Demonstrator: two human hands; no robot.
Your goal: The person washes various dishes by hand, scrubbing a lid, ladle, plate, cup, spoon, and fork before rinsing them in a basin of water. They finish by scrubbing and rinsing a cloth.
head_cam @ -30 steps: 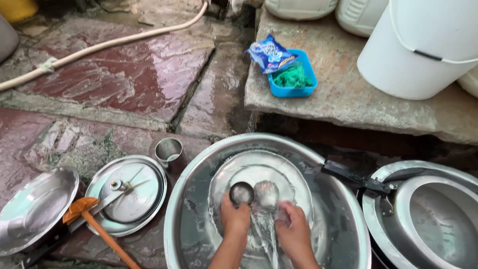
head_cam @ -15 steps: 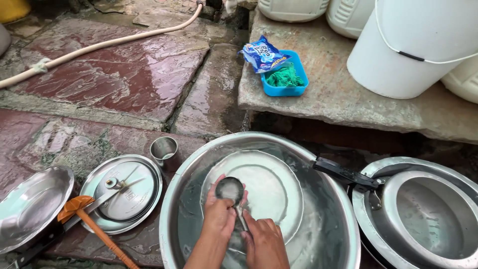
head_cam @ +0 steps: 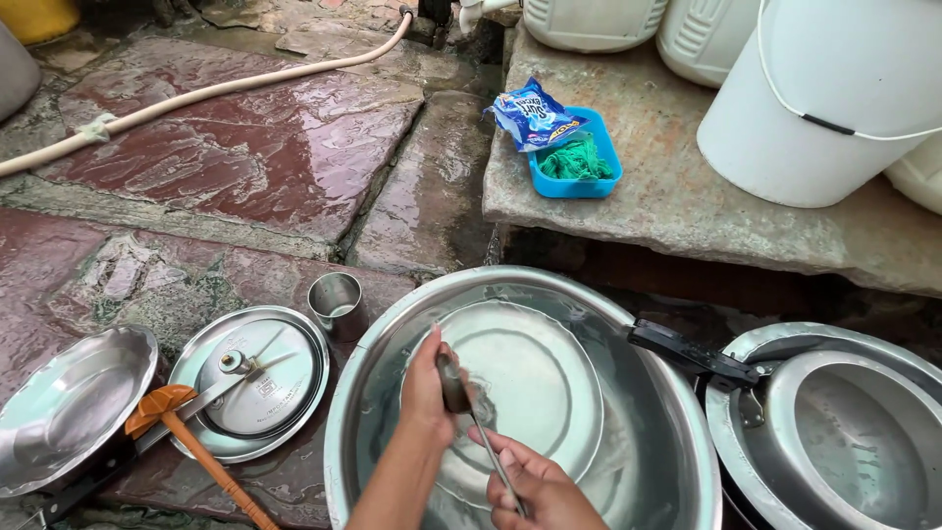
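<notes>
A steel ladle (head_cam: 469,412) is held over the big steel basin (head_cam: 677,432), long axis running diagonally: bowl up at the left hand (head_cam: 427,388), which is cupped around it, handle end gripped lower down by the right hand (head_cam: 535,486). A steel plate (head_cam: 549,368) sits just beyond both hands.

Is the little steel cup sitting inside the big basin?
No, the steel cup stands on the wet stone floor, left of the big basin.
</notes>
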